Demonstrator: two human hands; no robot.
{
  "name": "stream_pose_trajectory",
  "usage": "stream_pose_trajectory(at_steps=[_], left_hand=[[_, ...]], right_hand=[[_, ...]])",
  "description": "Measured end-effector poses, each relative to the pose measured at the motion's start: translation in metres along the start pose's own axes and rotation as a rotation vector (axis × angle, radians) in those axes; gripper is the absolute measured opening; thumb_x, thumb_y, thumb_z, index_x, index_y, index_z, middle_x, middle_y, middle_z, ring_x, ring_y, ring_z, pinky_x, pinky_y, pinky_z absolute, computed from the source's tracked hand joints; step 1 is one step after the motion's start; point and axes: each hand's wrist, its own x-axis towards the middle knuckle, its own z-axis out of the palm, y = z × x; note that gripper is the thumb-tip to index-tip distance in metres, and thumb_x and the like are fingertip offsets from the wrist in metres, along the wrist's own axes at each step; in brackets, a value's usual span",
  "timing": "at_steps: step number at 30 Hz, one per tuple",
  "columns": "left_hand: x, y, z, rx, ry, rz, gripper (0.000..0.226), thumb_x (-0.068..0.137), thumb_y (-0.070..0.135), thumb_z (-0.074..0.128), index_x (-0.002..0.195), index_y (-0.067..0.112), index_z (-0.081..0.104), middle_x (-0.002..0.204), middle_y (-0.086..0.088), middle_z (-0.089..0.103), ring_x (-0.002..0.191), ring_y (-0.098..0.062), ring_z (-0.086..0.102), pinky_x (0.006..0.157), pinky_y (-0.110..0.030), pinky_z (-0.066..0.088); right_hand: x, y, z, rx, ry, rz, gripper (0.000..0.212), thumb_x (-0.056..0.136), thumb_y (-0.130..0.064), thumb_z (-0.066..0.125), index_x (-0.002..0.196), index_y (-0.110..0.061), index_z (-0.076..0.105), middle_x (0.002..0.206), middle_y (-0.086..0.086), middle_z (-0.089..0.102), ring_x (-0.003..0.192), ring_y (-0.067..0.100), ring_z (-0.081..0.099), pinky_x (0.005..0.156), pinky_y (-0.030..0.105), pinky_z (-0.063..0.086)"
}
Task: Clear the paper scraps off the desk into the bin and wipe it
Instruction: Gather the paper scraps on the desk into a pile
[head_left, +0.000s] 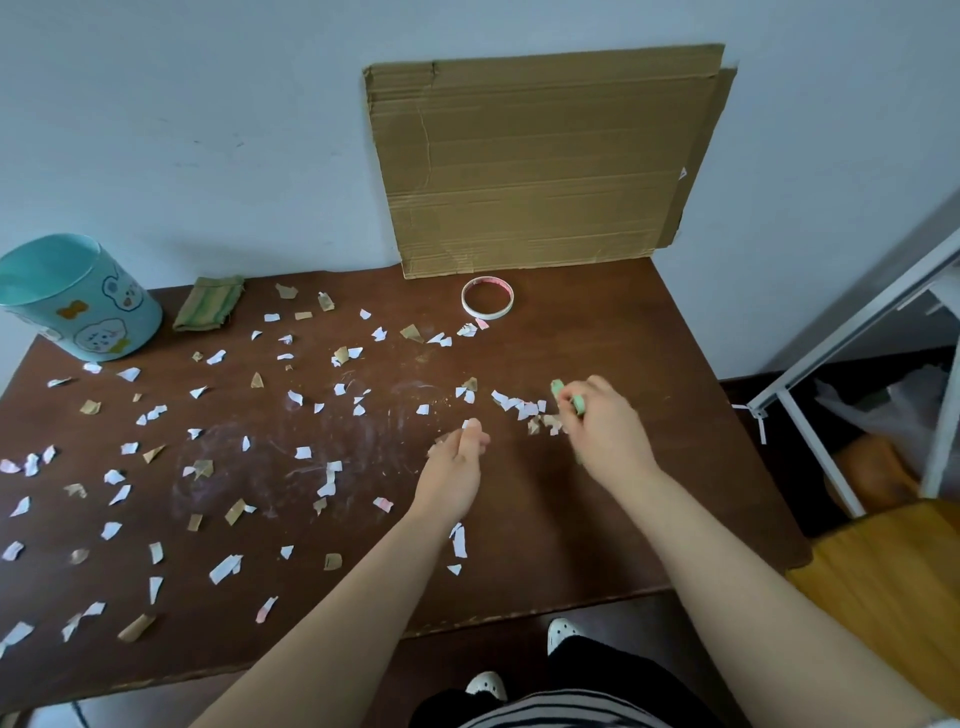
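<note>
Right of centre on counter (597, 332), right hand (605, 423) grips green item (577, 404); left hand (457, 457) pinches scrap (471, 424); bin (78, 296) far left.

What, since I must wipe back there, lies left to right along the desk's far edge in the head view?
In order: teal bin → folded green cloth → white tape ring. The cardboard sheet overlaps the ring sideways, so it is left out.

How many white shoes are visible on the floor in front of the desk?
2. One white shoe is just below the desk's front edge; the other shoe is nearer the camera. Dark trousers partly hide both.
</note>
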Motion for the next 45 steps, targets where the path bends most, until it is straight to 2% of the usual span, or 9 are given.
stream_pose_trajectory(at_steps=[4,10,17,21,25,29,35,38,45], left_hand=[[0.005,0.005,0.004,0.023,-0.041,-0.006,0.048,0.1,0.046,0.022,0.115,0.02,0.06,0.121,0.001,0.06,0.116,-0.017,0.051,0.105,-0.044,0.038],[0.013,0.008,0.007,0.015,-0.014,-0.046,0.045,0.1,0.045,0.024,0.112,0.021,0.061,0.117,0.002,0.062,0.114,-0.017,0.052,0.104,-0.042,0.039],[0.019,0.008,0.006,0.008,0.055,-0.056,0.046,0.1,0.045,0.024,0.104,0.02,0.062,0.102,0.006,0.063,0.081,0.001,0.054,0.073,-0.026,0.036],[0.02,0.01,0.009,0.013,0.077,-0.069,0.045,0.1,0.044,0.024,0.11,0.021,0.062,0.104,0.008,0.061,0.079,0.001,0.053,0.083,-0.03,0.036],[0.023,0.014,0.01,-0.005,0.074,-0.089,0.046,0.1,0.045,0.023,0.111,0.021,0.061,0.113,0.006,0.061,0.106,-0.012,0.052,0.095,-0.035,0.039],[0.023,0.016,0.013,-0.019,0.069,-0.109,0.047,0.1,0.046,0.023,0.112,0.021,0.061,0.112,0.007,0.061,0.111,-0.013,0.05,0.103,-0.042,0.038],[0.03,0.016,0.014,0.011,0.15,-0.084,0.045,0.1,0.044,0.022,0.107,0.023,0.062,0.097,0.013,0.06,0.077,0.002,0.052,0.056,-0.012,0.036],[0.036,0.018,0.014,0.029,0.18,-0.077,0.047,0.101,0.043,0.021,0.111,0.022,0.061,0.096,0.012,0.06,0.078,0.001,0.052,0.058,-0.013,0.036],[0.042,0.024,0.017,0.041,0.198,-0.116,0.047,0.1,0.046,0.019,0.11,0.024,0.059,0.088,0.016,0.057,0.066,-0.001,0.051,0.052,-0.013,0.036]], right_hand=[[0.014,0.021,-0.007,-0.148,0.063,0.099,0.028,0.098,-0.022,0.045,0.114,-0.006,0.062,0.107,0.008,0.054,0.086,0.027,0.061,0.077,0.032,0.049],[0.024,0.002,0.021,-0.21,-0.129,0.02,0.026,0.097,-0.022,0.043,0.107,-0.007,0.062,0.11,0.008,0.051,0.09,0.032,0.06,0.075,0.035,0.042],[0.021,-0.039,0.042,-0.071,-0.276,-0.184,0.024,0.097,-0.023,0.042,0.094,-0.007,0.061,0.089,0.001,0.037,0.085,0.032,0.057,0.069,0.033,0.034],[0.026,-0.031,0.026,-0.029,-0.179,-0.207,0.026,0.098,-0.023,0.04,0.084,-0.009,0.058,0.084,-0.001,0.036,0.074,0.029,0.053,0.068,0.033,0.036],[0.049,0.005,-0.003,-0.094,-0.048,-0.044,0.03,0.098,-0.025,0.042,0.104,-0.005,0.064,0.096,0.005,0.05,0.084,0.027,0.059,0.072,0.029,0.04],[0.053,0.013,-0.001,-0.146,-0.129,0.014,0.028,0.098,-0.025,0.042,0.101,-0.007,0.063,0.098,0.005,0.05,0.089,0.027,0.06,0.073,0.03,0.041],[0.031,-0.024,0.034,-0.058,-0.319,-0.213,0.025,0.098,-0.025,0.042,0.094,-0.009,0.062,0.088,-0.002,0.038,0.084,0.028,0.057,0.068,0.031,0.034],[0.038,-0.022,0.03,-0.001,-0.305,-0.252,0.029,0.099,-0.027,0.039,0.08,-0.012,0.055,0.083,-0.002,0.037,0.075,0.027,0.054,0.064,0.028,0.03],[0.093,0.006,0.007,-0.153,-0.111,-0.173,0.029,0.099,-0.025,0.041,0.104,-0.006,0.063,0.092,-0.003,0.039,0.075,0.02,0.055,0.065,0.025,0.037]])
